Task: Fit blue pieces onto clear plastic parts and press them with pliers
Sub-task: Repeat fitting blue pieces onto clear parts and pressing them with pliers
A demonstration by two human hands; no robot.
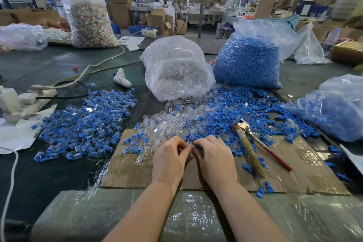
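Note:
My left hand (170, 160) and my right hand (214, 158) meet over a cardboard sheet (306, 171), fingers curled together. My right hand pinches a blue piece (197, 146); my left hand pinches a clear plastic part, mostly hidden by the fingers. Just beyond the hands lies a pile of loose clear parts (165, 125). Loose blue pieces (222, 108) spread to the right of it. The pliers (253, 143) lie on the cardboard right of my right hand, handles toward me, untouched.
A heap of assembled blue-and-clear parts (82, 124) lies at left. Behind stand an open bag of clear parts (176, 68) and a bag of blue pieces (249, 59); another blue-filled bag (334, 112) sits at right. A power strip with cables (25, 102) lies far left.

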